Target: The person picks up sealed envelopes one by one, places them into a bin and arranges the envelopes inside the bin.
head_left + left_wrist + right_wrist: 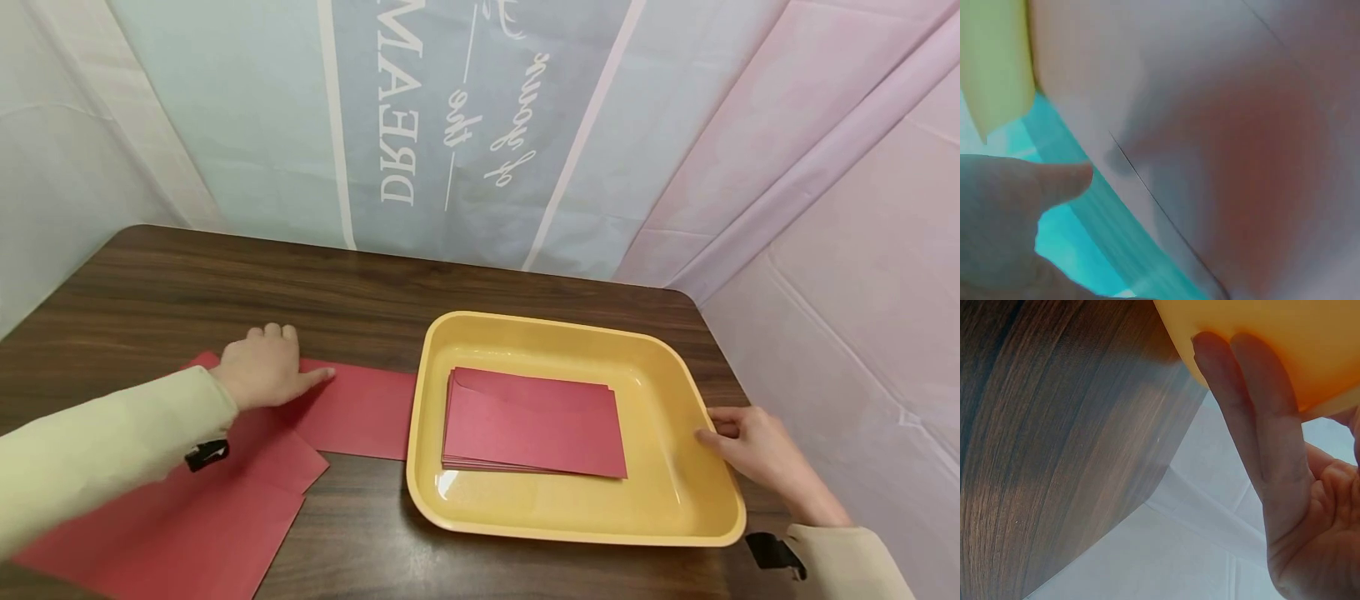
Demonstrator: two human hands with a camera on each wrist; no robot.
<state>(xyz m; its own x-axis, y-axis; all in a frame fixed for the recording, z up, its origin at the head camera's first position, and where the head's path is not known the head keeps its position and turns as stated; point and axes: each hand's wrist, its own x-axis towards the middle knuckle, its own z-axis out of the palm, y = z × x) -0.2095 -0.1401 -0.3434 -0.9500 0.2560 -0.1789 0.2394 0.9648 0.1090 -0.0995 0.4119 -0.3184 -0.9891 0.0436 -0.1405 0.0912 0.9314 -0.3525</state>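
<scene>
A yellow tray (570, 521) stands on the dark wood table, with a small stack of red envelopes (536, 425) lying in it. My right hand (757, 450) grips the tray's right rim, thumb on the inside. In the right wrist view, fingers (1266, 406) lie against the outside of the tray wall (1310, 337). To the left of the tray, my left hand (262, 367) is over a red envelope (367, 412), its thumb pointing right. This envelope's right end meets the tray's left side; whether it runs underneath is hidden. In the left wrist view the thumb (1063, 184) is extended.
More red envelopes or sheets (217, 517) overlap at the table's front left, partly beneath the left sleeve (120, 450). The wood table (300, 283) ends at a printed cloth backdrop (480, 167) behind. A pale cloth (862, 292) hangs along the right side.
</scene>
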